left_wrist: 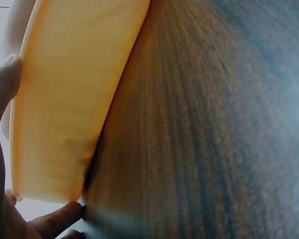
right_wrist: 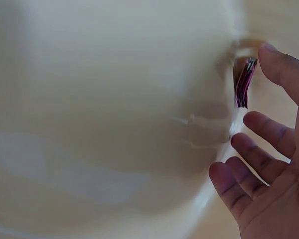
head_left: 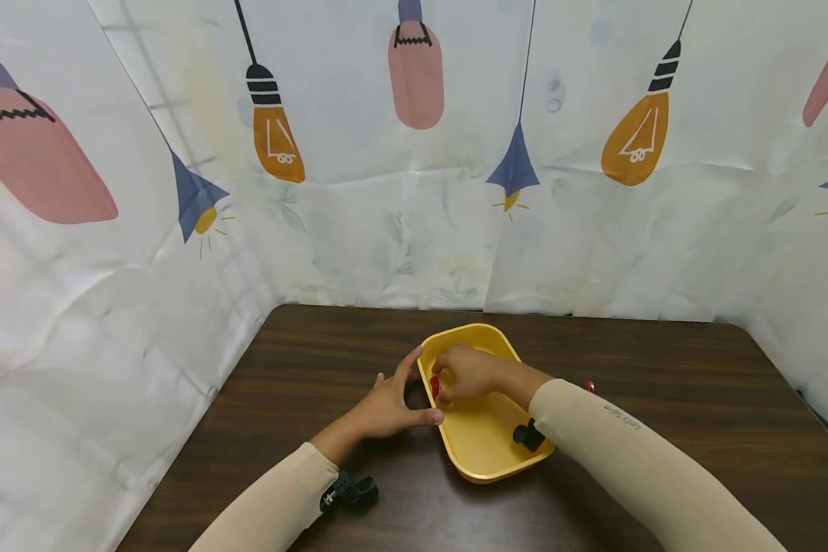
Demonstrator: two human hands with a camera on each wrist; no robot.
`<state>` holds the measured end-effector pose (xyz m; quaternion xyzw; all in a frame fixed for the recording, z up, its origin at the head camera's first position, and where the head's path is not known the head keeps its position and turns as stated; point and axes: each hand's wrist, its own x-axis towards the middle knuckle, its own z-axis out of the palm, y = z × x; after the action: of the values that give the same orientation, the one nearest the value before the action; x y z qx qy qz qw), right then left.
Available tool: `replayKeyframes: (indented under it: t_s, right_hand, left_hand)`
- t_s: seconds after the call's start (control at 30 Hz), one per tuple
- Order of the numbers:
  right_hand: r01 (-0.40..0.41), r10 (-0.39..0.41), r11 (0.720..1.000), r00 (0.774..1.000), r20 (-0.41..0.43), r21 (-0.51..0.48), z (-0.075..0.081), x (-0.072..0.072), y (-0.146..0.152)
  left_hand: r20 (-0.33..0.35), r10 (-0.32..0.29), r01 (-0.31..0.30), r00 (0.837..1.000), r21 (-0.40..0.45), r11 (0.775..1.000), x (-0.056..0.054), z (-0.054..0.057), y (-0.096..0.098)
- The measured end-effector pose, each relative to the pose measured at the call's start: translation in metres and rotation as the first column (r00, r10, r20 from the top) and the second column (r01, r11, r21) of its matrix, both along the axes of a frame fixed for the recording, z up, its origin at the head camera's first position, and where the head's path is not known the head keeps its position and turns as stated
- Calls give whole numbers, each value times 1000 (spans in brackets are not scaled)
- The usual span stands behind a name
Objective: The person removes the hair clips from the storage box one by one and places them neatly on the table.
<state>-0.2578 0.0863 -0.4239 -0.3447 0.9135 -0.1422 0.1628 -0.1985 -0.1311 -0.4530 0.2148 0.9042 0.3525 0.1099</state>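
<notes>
A yellow plastic tray (head_left: 486, 452) lies on the dark wooden table. My left hand (head_left: 389, 406) is at the tray's left side, its fingers spread and the thumb against the rim. In the left wrist view the thumb (left_wrist: 7, 82) rests on the tray's edge, and other fingers lie by its end. Inside the tray, my right hand (head_left: 469, 372) reaches toward the left wall. A small red item (head_left: 435, 387) stands there against the wall; the right wrist view shows this item (right_wrist: 244, 82) with dark stripes, between the thumb and index finger, with gaps to both.
Another small red thing (head_left: 589, 386) peeks out beyond the right sleeve. Dark wooden tabletop (head_left: 303, 345) surrounds the tray. A white printed sheet (head_left: 386, 230) hangs behind and at the sides. Each wrist wears a black camera (head_left: 359, 491).
</notes>
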Motion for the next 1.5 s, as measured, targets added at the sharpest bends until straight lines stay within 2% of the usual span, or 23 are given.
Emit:
replayKeyframes:
  t_s: [0.67,1.5]
  right_hand:
    - [-16,15,1000,999,-33,-25,-5,2,-3]
    - [-40,37,998,997,-63,-47,-2,3,-3]
  left_hand:
    - [9,6,-6,1000,1,1000,0,-1,0]
    - [20,6,-6,1000,-4,1000,0,-1,0]
